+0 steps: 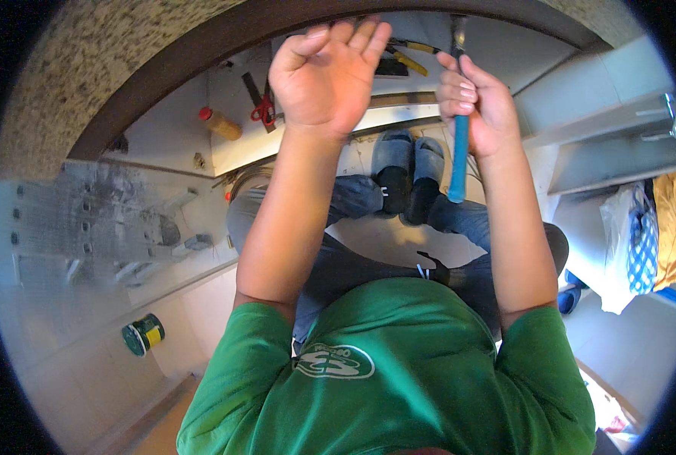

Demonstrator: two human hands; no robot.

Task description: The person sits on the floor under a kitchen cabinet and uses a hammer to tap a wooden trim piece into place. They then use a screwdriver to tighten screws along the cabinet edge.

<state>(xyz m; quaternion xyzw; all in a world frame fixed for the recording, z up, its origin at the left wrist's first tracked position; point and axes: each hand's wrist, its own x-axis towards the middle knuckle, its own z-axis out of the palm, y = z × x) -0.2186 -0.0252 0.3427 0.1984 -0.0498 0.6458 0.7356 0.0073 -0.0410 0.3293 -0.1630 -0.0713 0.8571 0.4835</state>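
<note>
My left hand is raised, palm toward me and fingers stretched out, with nothing in it. Its fingertips reach the brown front edge of the countertop. In my right hand is a hammer, gripped round its blue handle and held upright. The metal neck runs up to the counter edge, where its head is hidden. Between and behind my hands lies a tool with yellow-and-black handles. Red-handled scissors and a red-capped bottle are left of my left wrist.
A speckled stone countertop overhangs the cabinet space. My slippered feet rest at the cabinet's front. A green tub with a yellow label is at lower left. Bags, including a blue checked one, hang at right below a metal-fitted shelf.
</note>
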